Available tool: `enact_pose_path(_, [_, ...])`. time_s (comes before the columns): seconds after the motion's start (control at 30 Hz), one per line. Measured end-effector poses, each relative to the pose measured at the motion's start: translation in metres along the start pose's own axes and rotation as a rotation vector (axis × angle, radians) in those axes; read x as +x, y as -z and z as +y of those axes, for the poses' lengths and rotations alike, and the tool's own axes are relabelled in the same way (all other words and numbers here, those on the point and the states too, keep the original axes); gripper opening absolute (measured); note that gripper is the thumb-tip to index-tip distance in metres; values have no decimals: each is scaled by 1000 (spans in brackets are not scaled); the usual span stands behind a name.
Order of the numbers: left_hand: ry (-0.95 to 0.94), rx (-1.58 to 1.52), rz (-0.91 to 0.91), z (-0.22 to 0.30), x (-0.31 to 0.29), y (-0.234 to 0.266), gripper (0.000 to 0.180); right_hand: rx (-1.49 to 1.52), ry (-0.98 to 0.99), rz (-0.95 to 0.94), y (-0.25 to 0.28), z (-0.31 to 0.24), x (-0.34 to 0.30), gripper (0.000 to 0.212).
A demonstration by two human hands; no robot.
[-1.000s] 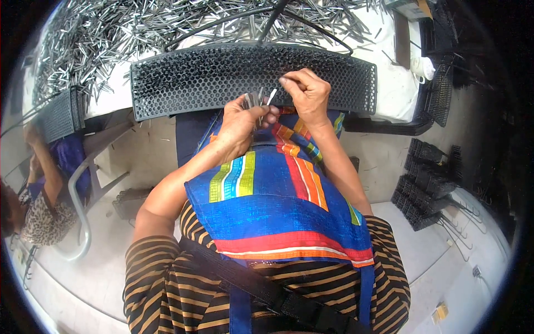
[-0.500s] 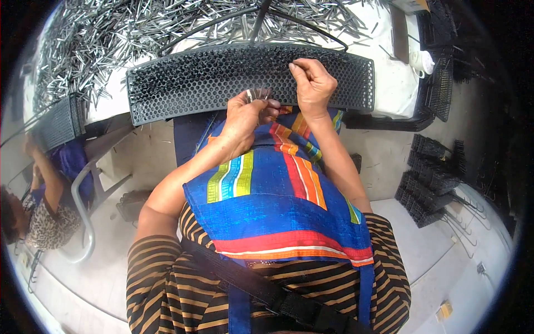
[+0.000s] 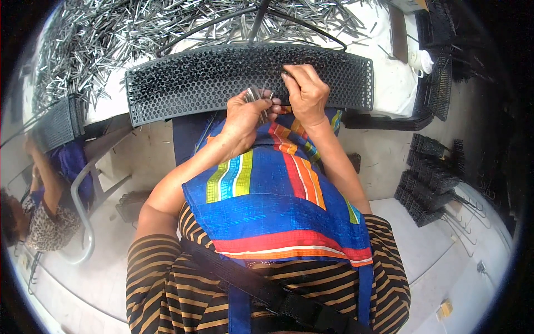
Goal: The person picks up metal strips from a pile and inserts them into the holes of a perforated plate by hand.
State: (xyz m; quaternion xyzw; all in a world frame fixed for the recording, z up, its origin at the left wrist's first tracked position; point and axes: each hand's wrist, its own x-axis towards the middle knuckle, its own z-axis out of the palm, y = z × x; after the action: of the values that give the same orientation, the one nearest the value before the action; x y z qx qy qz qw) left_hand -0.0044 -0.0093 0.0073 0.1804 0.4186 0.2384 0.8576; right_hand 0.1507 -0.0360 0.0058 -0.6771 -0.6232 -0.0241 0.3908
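Observation:
A long, curved black perforated rack lies across in front of me, its upper holes filled with dark slender pieces and its lower rows showing bare holes. My left hand is closed round a small bunch of thin metal strips that fan out past the thumb, at the rack's lower edge. Over the rack, right of the bunch, my right hand pinches with thumb and forefinger close to the filled rows. Whatever sits between those fingertips is too small to make out.
A big heap of loose metal strips covers the white table behind the rack. Thin black rods rise from the rack's far edge. At right stand a white cup and stacked black racks. Another person works at far left.
My right hand has shifted slightly left and down over the rack, its fingers turning inward. The strips in my left hand now stand up more visibly; that hand has barely moved.

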Motion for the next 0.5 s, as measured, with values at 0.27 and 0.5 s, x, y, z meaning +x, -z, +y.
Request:
enact_pose_path(0.27, [32,-8,-72,2,-3,-7,13,988,-850,-292,14,-16,-16,12])
enact_pose_path(0.5, [118,-39,-108,5,0,-7,14,1003,-855,-325,23,-16,-11,7])
